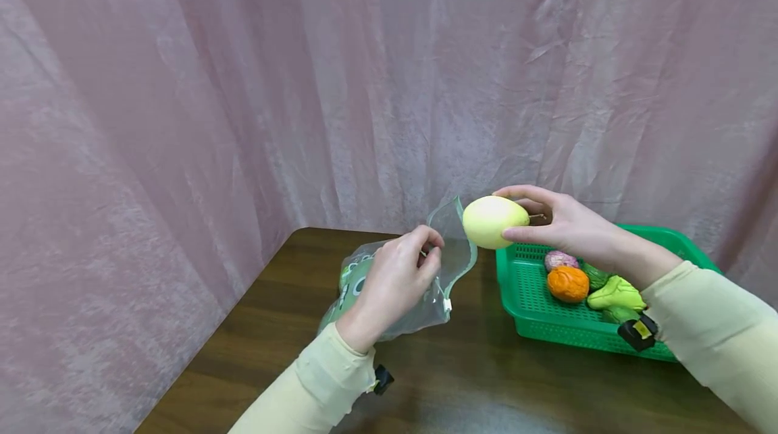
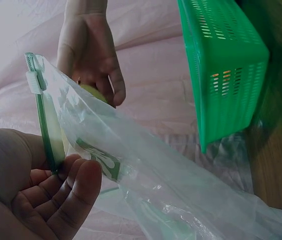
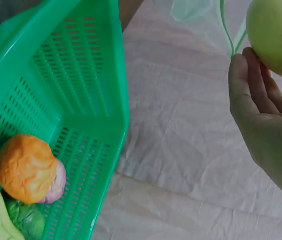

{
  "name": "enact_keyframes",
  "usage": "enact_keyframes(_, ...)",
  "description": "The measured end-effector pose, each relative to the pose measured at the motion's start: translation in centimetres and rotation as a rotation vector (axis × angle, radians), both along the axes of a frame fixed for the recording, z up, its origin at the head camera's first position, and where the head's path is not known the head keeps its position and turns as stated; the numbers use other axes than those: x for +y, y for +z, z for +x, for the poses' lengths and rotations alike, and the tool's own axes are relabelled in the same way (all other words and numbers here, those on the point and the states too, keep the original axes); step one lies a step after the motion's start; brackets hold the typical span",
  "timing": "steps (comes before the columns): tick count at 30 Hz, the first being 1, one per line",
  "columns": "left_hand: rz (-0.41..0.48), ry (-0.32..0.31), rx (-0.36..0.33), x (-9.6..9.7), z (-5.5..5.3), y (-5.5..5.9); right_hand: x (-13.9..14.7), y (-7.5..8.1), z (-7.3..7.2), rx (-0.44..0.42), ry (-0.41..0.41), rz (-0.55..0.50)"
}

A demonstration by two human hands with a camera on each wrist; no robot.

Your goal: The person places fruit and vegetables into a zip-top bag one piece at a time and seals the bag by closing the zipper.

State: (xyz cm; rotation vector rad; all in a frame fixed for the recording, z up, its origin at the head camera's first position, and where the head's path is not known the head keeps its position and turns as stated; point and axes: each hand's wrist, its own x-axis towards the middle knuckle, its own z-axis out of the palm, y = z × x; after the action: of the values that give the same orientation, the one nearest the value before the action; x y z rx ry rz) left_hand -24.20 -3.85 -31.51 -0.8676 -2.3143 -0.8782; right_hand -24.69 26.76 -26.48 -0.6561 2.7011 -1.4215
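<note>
My right hand [image 1: 568, 225] grips a pale yellow-green oval fruit [image 1: 492, 221] with a thin stem, fingers on top and thumb below. The fruit is up at the open mouth of a clear zip bag [image 1: 419, 319] with green print. In the head view my left hand [image 1: 398, 279] is at the bag's mouth. The left wrist view shows its fingers pinching the green zip edge [image 2: 43, 122], below a white slider [image 2: 36, 82]. Bag film partly covers the fruit there. Something green shows at the bag's far end; whether it is print or contents I cannot tell.
A green perforated basket [image 1: 577, 333] stands on the right of the brown wooden table [image 1: 474, 366]. In it lie an orange wrinkled piece [image 1: 568, 284], a pinkish mottled one [image 1: 560, 260] and several green vegetables [image 1: 616, 293]. A pink curtain [image 1: 365, 83] hangs behind.
</note>
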Motion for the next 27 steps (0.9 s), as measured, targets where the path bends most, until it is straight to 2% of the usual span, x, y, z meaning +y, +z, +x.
enact_keyframes(2, -0.001, 0.000, 0.002, 0.0, 0.0, 0.0, -0.5, -0.1, -0.2, -0.010, 0.002, -0.011)
enact_keyframes(5, -0.004, 0.002, -0.001, 0.0, -0.1, 0.0, -1.5, -0.3, -0.6, 0.022, 0.006, -0.007)
enact_keyframes(10, -0.002, -0.002, -0.014, 0.0, -0.1, 0.0, -3.2, -0.8, -1.1, 0.162, 0.036, 0.041)
enact_keyframes(15, 0.007, -0.008, -0.008, -0.1, -0.1, 0.0, -4.7, -1.3, -1.3, 0.259, 0.027, 0.165)
enact_keyframes(20, 0.009, -0.012, 0.004, -0.2, -0.1, 0.0, -5.6, -1.7, -1.3, 0.289, 0.004, 0.262)
enact_keyframes(27, 0.020, -0.009, 0.017, -0.1, -0.1, 0.0, -6.0, -2.1, -1.5, 0.306, 0.011, 0.321)
